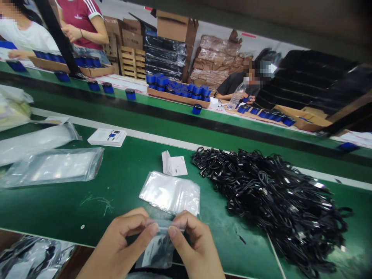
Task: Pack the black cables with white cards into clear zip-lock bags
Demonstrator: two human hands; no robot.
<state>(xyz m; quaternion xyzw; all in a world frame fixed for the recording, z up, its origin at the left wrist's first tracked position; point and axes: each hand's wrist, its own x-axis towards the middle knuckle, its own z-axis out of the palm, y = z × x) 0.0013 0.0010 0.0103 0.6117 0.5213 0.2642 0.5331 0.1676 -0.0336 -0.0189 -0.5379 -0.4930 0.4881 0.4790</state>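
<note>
Left hand (124, 234) and right hand (196, 238) are pinching a small clear bag (157, 254) by its top rim, fingertips nearly meeting; the bag is hanging at the worktop's near edge, a dark, unclear item (164, 248) showing through. The green worktop (58, 209) is stretching to both sides, a pale strip (139, 135) lining its far edge. A heap of black cables (270, 197) is filling the right side, spreading from the pale strip towards the near edge. Two long clear bags (55, 166) are lying at the left side. Wide green surface is showing between these and the hands, a narrower stretch between the right hand and the cables. A pile of flat clear bags (168, 192) is lying just beyond the fingers. Left of centre, a printed stack (106, 137) is sitting near the far edge; folded leaflets (178, 166) are standing partly open behind the pile. Near the front edge, left of the hands, a round white sticker (83, 227) is showing.
</note>
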